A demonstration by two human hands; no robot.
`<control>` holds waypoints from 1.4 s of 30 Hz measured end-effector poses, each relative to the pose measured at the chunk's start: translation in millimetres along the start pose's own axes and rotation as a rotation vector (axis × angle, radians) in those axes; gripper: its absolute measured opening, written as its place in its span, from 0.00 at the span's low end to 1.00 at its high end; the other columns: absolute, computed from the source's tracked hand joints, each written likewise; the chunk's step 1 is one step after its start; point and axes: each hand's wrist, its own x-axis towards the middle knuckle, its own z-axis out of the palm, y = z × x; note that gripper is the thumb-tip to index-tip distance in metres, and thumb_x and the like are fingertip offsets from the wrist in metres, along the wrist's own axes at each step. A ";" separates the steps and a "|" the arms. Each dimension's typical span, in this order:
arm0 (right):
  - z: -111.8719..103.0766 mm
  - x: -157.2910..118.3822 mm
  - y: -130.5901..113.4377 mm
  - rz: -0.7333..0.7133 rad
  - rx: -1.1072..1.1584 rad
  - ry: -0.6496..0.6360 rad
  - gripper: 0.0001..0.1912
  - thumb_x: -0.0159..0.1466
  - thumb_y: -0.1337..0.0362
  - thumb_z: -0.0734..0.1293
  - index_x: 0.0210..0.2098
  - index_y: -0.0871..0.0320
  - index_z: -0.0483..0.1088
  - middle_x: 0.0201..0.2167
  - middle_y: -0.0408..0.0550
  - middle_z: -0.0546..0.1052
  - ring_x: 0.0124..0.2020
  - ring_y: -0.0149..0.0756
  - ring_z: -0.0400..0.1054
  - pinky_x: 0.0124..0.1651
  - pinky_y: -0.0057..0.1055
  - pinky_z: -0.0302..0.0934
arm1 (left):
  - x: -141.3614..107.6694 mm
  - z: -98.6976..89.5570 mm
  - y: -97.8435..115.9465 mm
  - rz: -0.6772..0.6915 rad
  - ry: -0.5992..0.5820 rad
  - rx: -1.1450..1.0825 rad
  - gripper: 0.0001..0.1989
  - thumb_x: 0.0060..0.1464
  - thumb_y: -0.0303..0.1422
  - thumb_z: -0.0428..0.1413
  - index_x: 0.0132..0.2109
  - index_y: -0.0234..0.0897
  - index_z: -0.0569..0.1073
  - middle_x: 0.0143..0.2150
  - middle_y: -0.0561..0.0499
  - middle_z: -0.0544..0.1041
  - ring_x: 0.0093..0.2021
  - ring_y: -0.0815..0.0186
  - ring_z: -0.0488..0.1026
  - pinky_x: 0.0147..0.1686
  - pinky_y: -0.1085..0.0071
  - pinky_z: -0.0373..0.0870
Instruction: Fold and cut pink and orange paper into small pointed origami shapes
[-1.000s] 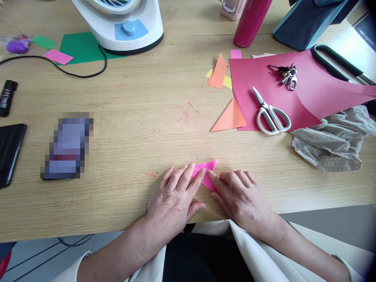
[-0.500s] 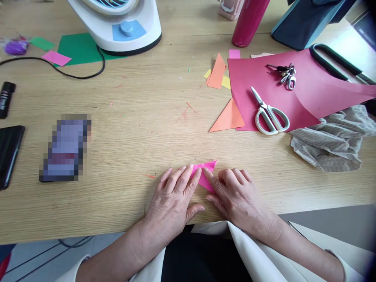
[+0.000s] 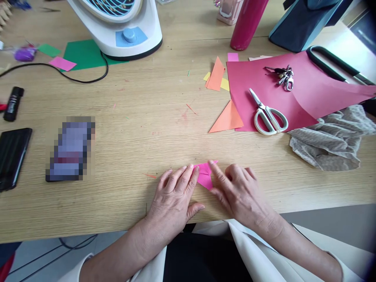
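A small piece of folded pink paper (image 3: 205,177) lies on the wooden table (image 3: 141,145) near its front edge. My left hand (image 3: 176,192) rests flat with fingers stretched out, its fingertips pressing the paper's left part and hiding it. My right hand (image 3: 237,188) has its index finger extended onto the paper's upper right corner. The thumb of that hand is by the paper's lower right edge, and the other fingers are curled in. A thin orange scrap (image 3: 150,176) lies just left of my left hand.
White-handled scissors (image 3: 270,117) and keys (image 3: 284,76) lie on red paper (image 3: 246,78) at the right. Folded orange paper (image 3: 227,117) sits beside it. A grey cloth (image 3: 329,141) is further right. Two phones, one blurred (image 3: 70,150), one black (image 3: 14,156), lie left; a fan (image 3: 129,35) stands behind.
My right index finger has slid right along the pink paper, from beside my left fingertips to its right corner. My left hand stays on the paper. The view has shifted slightly.
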 end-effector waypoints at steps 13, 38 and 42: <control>4.2 -7.6 8.5 0.121 0.015 0.085 0.25 0.72 0.59 0.58 0.64 0.65 0.61 0.39 0.55 0.70 0.36 0.42 0.65 0.40 0.39 0.58 | 31.9 -14.8 -11.6 -0.080 0.027 -0.172 0.15 0.66 0.35 0.51 0.55 0.33 0.71 0.49 0.42 0.77 0.46 0.57 0.71 0.45 0.59 0.67; -18.6 122.5 26.5 0.190 1.425 -0.112 0.19 0.56 0.50 0.74 0.29 0.59 0.70 0.22 0.37 0.66 0.24 0.26 0.55 0.27 0.26 0.49 | 91.4 -46.0 -77.0 -0.290 -0.029 -1.056 0.08 0.55 0.35 0.58 0.32 0.35 0.71 0.28 0.56 0.71 0.29 0.71 0.66 0.30 0.75 0.61; 0.8 130.2 25.2 0.206 1.480 -0.032 0.19 0.57 0.49 0.74 0.27 0.60 0.71 0.23 0.40 0.68 0.26 0.28 0.57 0.29 0.27 0.52 | 93.0 -27.9 -89.1 -0.322 -0.033 -1.080 0.09 0.55 0.36 0.57 0.31 0.35 0.69 0.28 0.57 0.69 0.28 0.72 0.63 0.28 0.75 0.59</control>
